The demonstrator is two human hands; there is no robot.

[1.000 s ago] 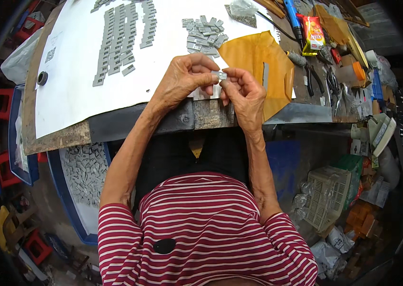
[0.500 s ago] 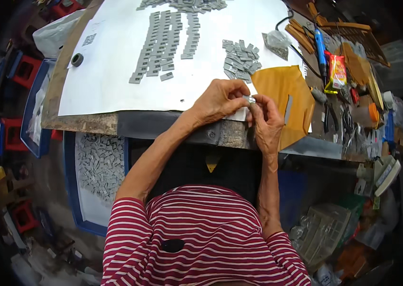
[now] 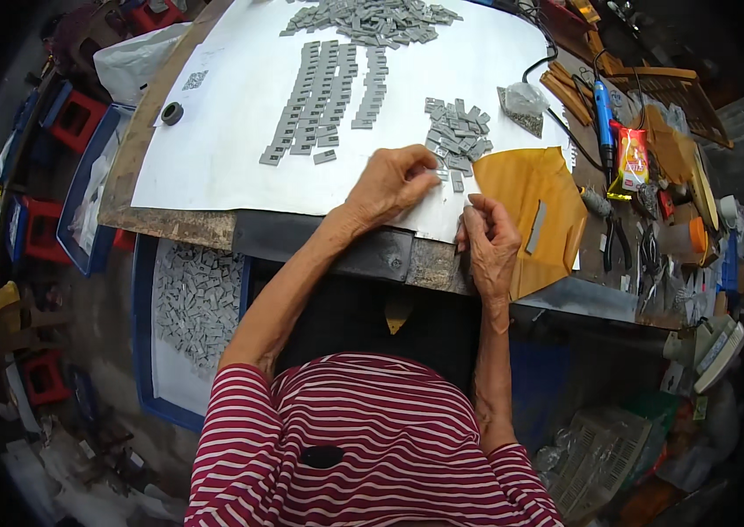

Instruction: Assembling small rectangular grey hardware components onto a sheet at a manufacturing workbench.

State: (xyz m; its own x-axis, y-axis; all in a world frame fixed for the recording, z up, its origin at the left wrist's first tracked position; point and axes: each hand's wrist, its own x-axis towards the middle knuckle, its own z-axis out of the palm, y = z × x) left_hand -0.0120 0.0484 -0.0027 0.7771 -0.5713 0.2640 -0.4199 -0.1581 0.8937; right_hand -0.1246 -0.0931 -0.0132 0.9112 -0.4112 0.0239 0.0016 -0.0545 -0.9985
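My left hand [image 3: 392, 186] is over the white paper, thumb and forefinger pinched at a small flat grey piece [image 3: 441, 176]. Beside those fingertips lies another grey piece [image 3: 457, 182], near the loose cluster of similar grey pieces [image 3: 458, 132]. Apart from it, my right hand [image 3: 491, 248] is at the table's front edge with its fingers curled and thumb close to them. What it holds, if anything, is too small to make out. Further off, grey pieces lie in overlapping columns [image 3: 315, 97], with a big heap of pieces [image 3: 372, 19] behind.
Right of my hands is a tan sheet [image 3: 534, 189] with a grey strip [image 3: 536, 227] on it. Beyond are a blue pen-shaped tool [image 3: 603, 119], a red packet [image 3: 631, 158] and pliers [image 3: 618, 241]. A blue tray [image 3: 141, 351] of grey pieces sits below the table at left.
My hands, together at one small piece before, have moved apart. The left has shifted slightly left, the right lower. The view has shifted a little, showing more of the heap.
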